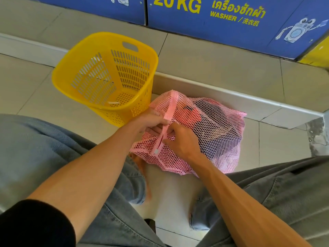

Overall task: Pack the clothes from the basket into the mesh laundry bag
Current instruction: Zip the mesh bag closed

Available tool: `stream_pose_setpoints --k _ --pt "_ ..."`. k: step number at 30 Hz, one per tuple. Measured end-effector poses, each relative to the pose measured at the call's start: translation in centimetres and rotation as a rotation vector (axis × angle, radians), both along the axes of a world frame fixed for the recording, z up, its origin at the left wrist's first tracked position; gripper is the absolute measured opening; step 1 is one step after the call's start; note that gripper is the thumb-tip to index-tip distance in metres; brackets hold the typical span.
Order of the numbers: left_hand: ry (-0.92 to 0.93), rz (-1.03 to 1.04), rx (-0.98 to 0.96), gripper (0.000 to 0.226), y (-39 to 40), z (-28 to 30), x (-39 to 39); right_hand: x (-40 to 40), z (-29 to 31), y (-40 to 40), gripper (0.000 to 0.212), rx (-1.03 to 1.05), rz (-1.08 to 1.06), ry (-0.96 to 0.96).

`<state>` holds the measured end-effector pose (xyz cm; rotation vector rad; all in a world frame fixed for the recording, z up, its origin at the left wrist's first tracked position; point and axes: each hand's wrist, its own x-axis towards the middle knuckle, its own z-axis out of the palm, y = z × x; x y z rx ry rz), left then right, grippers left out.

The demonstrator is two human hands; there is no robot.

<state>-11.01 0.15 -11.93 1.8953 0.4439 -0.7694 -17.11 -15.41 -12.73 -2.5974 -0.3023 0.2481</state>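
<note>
I've got both hands pinched on the pink zipper strip of the mesh bag: my left hand grips the strip from the left, my right hand clamps it just below. The bag sits on the tiled floor between my knees, dark and red clothes showing through. The yellow basket stands upright just left, touching the bag.
</note>
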Motion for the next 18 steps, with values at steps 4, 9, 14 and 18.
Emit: stream_pose_setpoints --k 4,9,14,18 --pt "0.003 -0.019 0.013 0.017 0.2 0.0 -0.2 -0.2 -0.6 0.4 0.024 -0.046 0.016 -0.036" --pt "-0.02 0.002 0.041 0.019 0.4 0.1 -0.2 -0.4 -0.5 0.5 0.027 -0.077 0.086 -0.117" --pt "-0.196 0.0 0.176 0.019 -0.1 -0.3 0.4 -0.8 0.1 0.9 0.023 -0.143 0.155 -0.154" --pt "-0.3 0.045 0.259 0.024 -0.3 -0.6 0.9 -2.6 -0.2 1.8 0.018 -0.253 0.314 -0.028"
